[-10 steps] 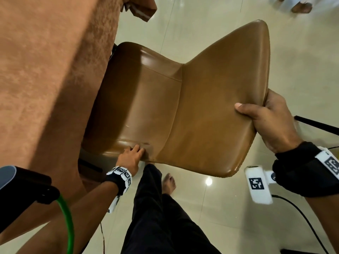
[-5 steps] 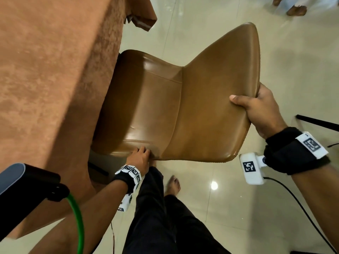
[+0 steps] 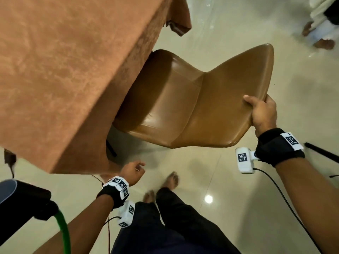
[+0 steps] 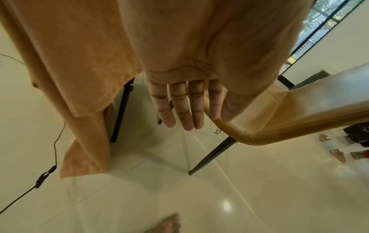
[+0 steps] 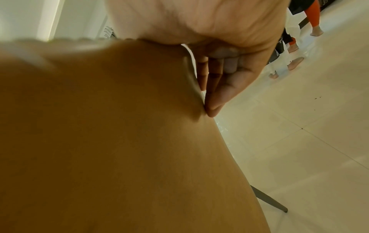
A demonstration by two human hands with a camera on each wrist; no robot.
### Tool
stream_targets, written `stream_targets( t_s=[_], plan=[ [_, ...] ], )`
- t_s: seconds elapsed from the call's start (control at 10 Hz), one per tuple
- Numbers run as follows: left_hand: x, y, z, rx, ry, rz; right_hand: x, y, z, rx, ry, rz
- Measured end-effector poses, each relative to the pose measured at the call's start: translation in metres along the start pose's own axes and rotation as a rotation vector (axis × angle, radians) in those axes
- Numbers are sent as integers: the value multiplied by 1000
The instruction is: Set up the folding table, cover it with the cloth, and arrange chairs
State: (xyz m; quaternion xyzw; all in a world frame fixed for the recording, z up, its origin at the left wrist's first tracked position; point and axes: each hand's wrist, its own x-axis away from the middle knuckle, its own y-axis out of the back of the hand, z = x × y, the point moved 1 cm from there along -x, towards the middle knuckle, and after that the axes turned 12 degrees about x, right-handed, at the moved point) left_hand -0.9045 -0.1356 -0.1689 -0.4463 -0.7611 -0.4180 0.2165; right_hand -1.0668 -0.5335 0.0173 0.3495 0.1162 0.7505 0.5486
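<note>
A tan leather chair [image 3: 192, 99] stands with its seat partly under the table, which is draped in a rust-brown cloth [image 3: 60, 70]. My right hand [image 3: 262, 110] grips the top edge of the chair's backrest [image 5: 119, 141], thumb on the front and fingers [image 5: 215, 88] behind. My left hand [image 3: 133, 172] hangs free below the seat's front edge, holding nothing. In the left wrist view its fingers [image 4: 185, 108] are straight, beside the seat's rolled edge [image 4: 259, 134] and the hanging cloth [image 4: 79, 78].
Black chair legs [image 4: 211, 154] and a table leg [image 4: 121, 110] stand on the glossy tiled floor [image 3: 238, 180]. My bare feet [image 3: 170, 180] are just in front of the chair. A cable [image 4: 49, 157] trails at the left. Other people's feet [image 3: 322, 43] show far right.
My left hand has let go of the seat's front edge and dropped away below it. The chair has slid further under the table, still held by my right hand.
</note>
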Motion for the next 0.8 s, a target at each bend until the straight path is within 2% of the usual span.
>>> stream_targets(
  t_s=[0.2, 0.3, 0.4, 0.6, 0.7, 0.8],
  plan=[
    [73, -9, 42, 163, 78, -140, 1, 0, -2, 12, 25, -2],
    [104, -26, 57, 211, 103, -223, 9, 1, 0, -11, 29, 67],
    [138, -52, 71, 303, 116, -307, 22, 5, -5, 6, 83, 169],
    [207, -114, 70, 500, 169, -428, 55, 31, -17, 261, 204, 418],
    [236, -146, 62, 575, 216, -471, 66, 52, -20, 458, 341, 468],
    [254, -178, 51, 631, 274, -547, 64, 71, -30, 693, 587, 420]
  ],
)
